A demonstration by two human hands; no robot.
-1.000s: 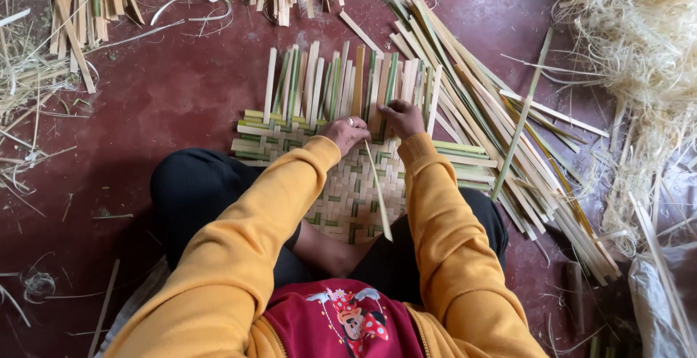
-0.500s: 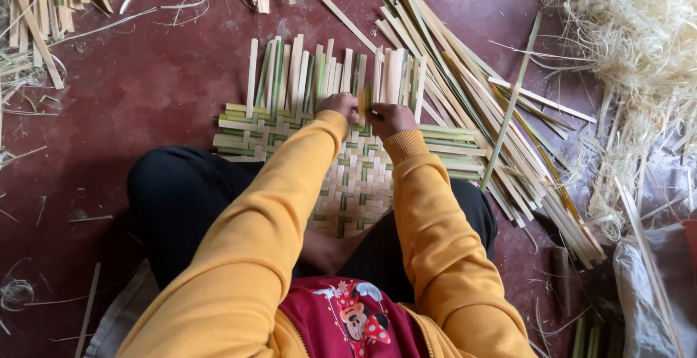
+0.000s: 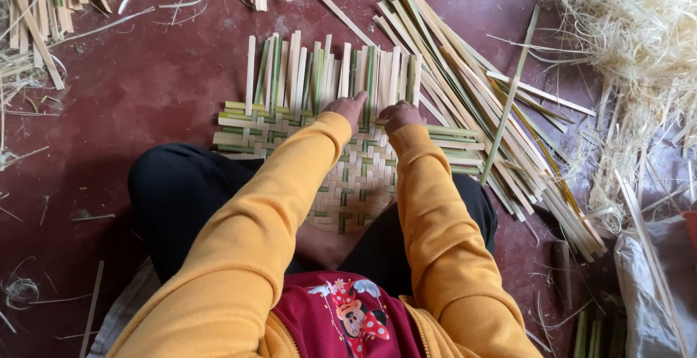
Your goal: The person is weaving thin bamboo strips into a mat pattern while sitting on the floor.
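A dark red floor (image 3: 145,104) carries a half-woven mat (image 3: 341,162) of green and pale strips at its middle, with a pile of loose strips (image 3: 494,111) just right of it. The left hand (image 3: 348,107) and right hand (image 3: 398,115) rest on the mat's upright strips, fingers curled and pressed down; whether they pinch a strip cannot be told.

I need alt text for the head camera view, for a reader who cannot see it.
Seen from above, a seated person in yellow sleeves presses the left hand and right hand on the far edge of a half-woven bamboo mat on a dark red floor. Loose bamboo strips lie at the right.
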